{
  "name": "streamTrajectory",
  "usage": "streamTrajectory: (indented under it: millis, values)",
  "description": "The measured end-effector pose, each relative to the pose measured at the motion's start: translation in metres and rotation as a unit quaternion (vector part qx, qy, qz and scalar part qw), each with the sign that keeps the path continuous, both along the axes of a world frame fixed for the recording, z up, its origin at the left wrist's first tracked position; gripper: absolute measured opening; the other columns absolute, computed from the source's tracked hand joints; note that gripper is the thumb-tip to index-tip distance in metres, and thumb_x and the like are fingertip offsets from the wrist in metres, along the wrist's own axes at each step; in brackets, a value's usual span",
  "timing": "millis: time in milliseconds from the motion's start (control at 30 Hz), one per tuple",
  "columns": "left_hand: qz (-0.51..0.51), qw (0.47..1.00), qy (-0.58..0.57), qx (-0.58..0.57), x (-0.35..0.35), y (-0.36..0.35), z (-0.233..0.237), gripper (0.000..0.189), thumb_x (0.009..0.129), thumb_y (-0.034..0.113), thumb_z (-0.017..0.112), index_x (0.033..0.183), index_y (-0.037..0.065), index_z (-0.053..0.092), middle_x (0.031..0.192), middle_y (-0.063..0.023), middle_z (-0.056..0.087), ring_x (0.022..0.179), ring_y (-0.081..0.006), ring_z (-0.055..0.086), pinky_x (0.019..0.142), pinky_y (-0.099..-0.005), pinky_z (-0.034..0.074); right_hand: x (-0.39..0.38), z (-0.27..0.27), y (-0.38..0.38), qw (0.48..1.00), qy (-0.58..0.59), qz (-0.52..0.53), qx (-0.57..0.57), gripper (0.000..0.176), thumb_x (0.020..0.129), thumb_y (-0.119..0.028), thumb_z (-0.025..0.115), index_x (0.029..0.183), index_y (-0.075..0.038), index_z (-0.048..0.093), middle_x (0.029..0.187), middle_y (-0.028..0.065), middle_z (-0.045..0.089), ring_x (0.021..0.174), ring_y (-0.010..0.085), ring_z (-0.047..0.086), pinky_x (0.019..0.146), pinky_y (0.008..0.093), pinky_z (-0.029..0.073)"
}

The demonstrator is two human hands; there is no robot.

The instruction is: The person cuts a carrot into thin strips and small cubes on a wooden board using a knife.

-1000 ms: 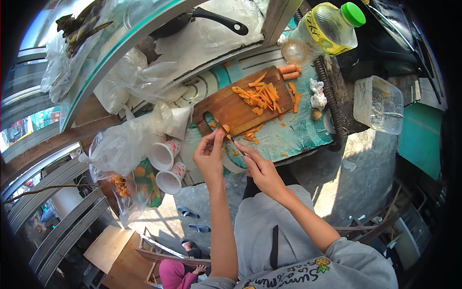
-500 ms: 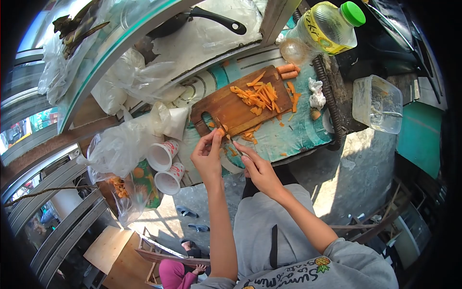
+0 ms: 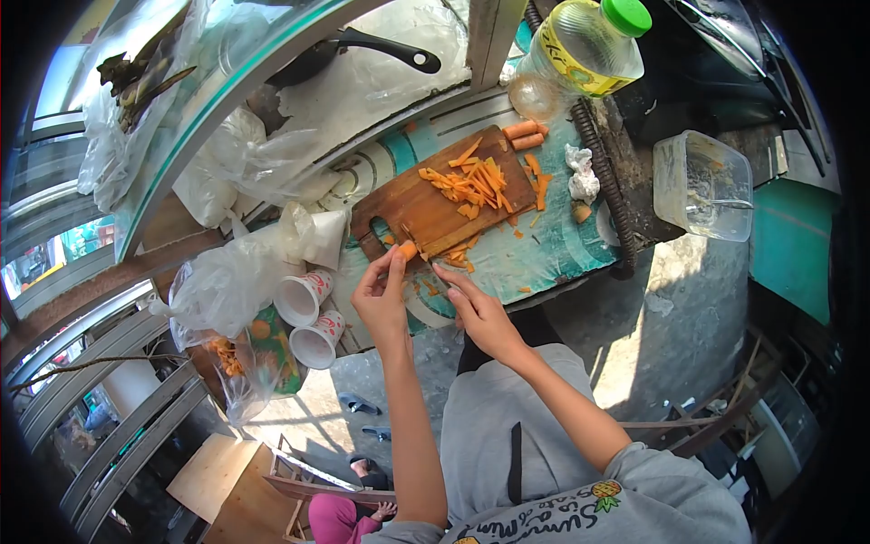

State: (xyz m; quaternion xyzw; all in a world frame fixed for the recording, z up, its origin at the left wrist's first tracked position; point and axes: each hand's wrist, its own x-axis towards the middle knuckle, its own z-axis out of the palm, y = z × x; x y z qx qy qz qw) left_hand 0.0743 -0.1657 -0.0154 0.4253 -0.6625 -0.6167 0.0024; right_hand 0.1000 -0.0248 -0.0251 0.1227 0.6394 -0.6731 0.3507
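Note:
My left hand (image 3: pixel 382 295) pinches a short piece of carrot (image 3: pixel 408 249) between thumb and fingertips, just over the near edge of the wooden cutting board (image 3: pixel 420 218). Close to its right, my right hand (image 3: pixel 488 319) is closed round the handle of a knife (image 3: pixel 437 273); the thin dark blade points up and left beside the carrot piece. A heap of cut carrot sticks (image 3: pixel 476 186) lies on the board's far half. More carrot scraps (image 3: pixel 460 254) are scattered along its near side.
Carrot lengths (image 3: pixel 524 136) lie past the board's far corner. Two paper cups (image 3: pixel 303 297) and plastic bags (image 3: pixel 227 281) sit to the left. A green-capped bottle (image 3: pixel 589 50) and clear plastic tub (image 3: pixel 702 186) stand at right. A person in pink (image 3: pixel 335 519) is below.
The view has shifted slightly. The carrot piece shows more fully above my left fingertips, and the knife is now a little apart from it on the right.

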Motion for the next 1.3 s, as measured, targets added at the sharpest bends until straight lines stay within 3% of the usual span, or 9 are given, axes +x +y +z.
streamTrajectory:
  millis: [200, 367, 600, 767, 900, 967, 1067, 1200, 1300]
  values:
    - [-0.016, 1.000, 0.002, -0.005, -0.004, 0.000, 0.003, 0.024, 0.088, 0.022, 0.073, 0.108, 0.008, 0.073, 0.090, 0.0054, 0.068, 0.067, 0.0009, 0.048, 0.052, -0.0170, 0.030, 0.002, -0.006, 0.003, 0.992, 0.116, 0.005, 0.050, 0.040, 0.103, -0.024, 0.042, 0.142, -0.020, 0.047, 0.112, 0.0094, 0.066, 0.059, 0.0111, 0.048, 0.065, 0.0273, 0.047]
    - [-0.027, 0.999, -0.013, -0.017, -0.006, 0.001, 0.007, 0.025, 0.088, 0.023, 0.073, 0.109, 0.010, 0.073, 0.089, 0.0059, 0.067, 0.067, 0.0004, 0.048, 0.053, -0.0169, 0.032, 0.011, -0.005, 0.004, 0.997, -0.045, -0.025, -0.064, 0.040, 0.103, -0.023, 0.043, 0.143, -0.018, 0.046, 0.094, 0.0081, 0.062, 0.058, 0.0102, 0.046, 0.063, 0.0266, 0.045]
    - [-0.010, 0.999, -0.038, -0.011, -0.008, 0.002, 0.012, 0.025, 0.088, 0.021, 0.072, 0.110, 0.008, 0.072, 0.090, 0.0034, 0.068, 0.068, -0.0008, 0.050, 0.054, -0.0171, 0.034, 0.021, -0.005, -0.011, 0.997, -0.015, -0.059, -0.047, 0.042, 0.104, -0.024, 0.041, 0.146, -0.017, 0.041, 0.067, 0.0006, 0.051, 0.056, 0.0089, 0.044, 0.061, 0.0252, 0.044]
    - [-0.002, 0.999, -0.040, -0.014, -0.009, 0.005, 0.013, 0.024, 0.089, 0.019, 0.072, 0.109, 0.007, 0.073, 0.091, 0.0023, 0.069, 0.067, 0.0000, 0.049, 0.052, -0.0175, 0.030, 0.019, 0.001, -0.010, 0.961, -0.158, -0.098, -0.205, 0.044, 0.106, -0.028, 0.036, 0.148, -0.020, 0.037, 0.061, -0.0019, 0.039, 0.042, 0.0040, 0.031, 0.039, 0.0212, 0.027]
    - [-0.005, 0.999, -0.036, -0.012, -0.006, 0.004, 0.009, 0.026, 0.089, 0.022, 0.072, 0.110, 0.008, 0.072, 0.090, 0.0040, 0.068, 0.066, -0.0001, 0.048, 0.052, -0.0168, 0.031, 0.022, -0.014, -0.015, 0.994, -0.032, -0.072, -0.080, 0.043, 0.104, -0.026, 0.041, 0.146, -0.020, 0.041, 0.069, 0.0029, 0.063, 0.046, 0.0171, 0.052, 0.054, 0.0326, 0.047]
    - [-0.006, 0.999, -0.031, -0.008, -0.005, 0.003, 0.010, 0.026, 0.089, 0.024, 0.072, 0.111, 0.010, 0.072, 0.090, 0.0057, 0.067, 0.065, -0.0002, 0.046, 0.053, -0.0165, 0.032, 0.022, -0.014, -0.011, 0.985, 0.129, 0.020, 0.116, 0.043, 0.102, -0.026, 0.042, 0.145, -0.022, 0.041, 0.090, 0.0139, 0.071, 0.068, 0.0326, 0.067, 0.065, 0.0396, 0.052]
    - [0.005, 0.998, -0.050, -0.022, -0.008, 0.003, 0.012, 0.026, 0.088, 0.024, 0.073, 0.109, 0.009, 0.072, 0.090, 0.0056, 0.067, 0.065, -0.0005, 0.047, 0.054, -0.0163, 0.032, -0.004, 0.017, 0.006, 0.979, 0.042, 0.117, 0.163, 0.043, 0.101, -0.024, 0.044, 0.144, -0.024, 0.043, 0.117, 0.0188, 0.064, 0.096, 0.0390, 0.063, 0.078, 0.0428, 0.052]
    - [-0.036, 0.998, -0.043, -0.025, -0.011, -0.004, 0.012, 0.025, 0.088, 0.019, 0.073, 0.108, 0.006, 0.071, 0.092, 0.0016, 0.069, 0.073, -0.0031, 0.055, 0.060, -0.0179, 0.038, 0.000, 0.010, 0.014, 0.996, 0.077, 0.034, 0.031, 0.042, 0.101, -0.024, 0.044, 0.143, -0.024, 0.045, 0.127, 0.0160, 0.060, 0.100, 0.0374, 0.063, 0.084, 0.0414, 0.051]
    - [-0.048, 0.998, -0.037, -0.016, -0.012, -0.010, 0.010, 0.024, 0.088, 0.013, 0.072, 0.109, 0.001, 0.070, 0.095, -0.0029, 0.070, 0.082, -0.0068, 0.062, 0.070, -0.0205, 0.045, -0.005, 0.022, 0.021, 0.995, 0.091, 0.041, -0.001, 0.041, 0.100, -0.018, 0.045, 0.141, -0.019, 0.049, 0.112, 0.0086, 0.067, 0.060, 0.0118, 0.044, 0.066, 0.0285, 0.047]
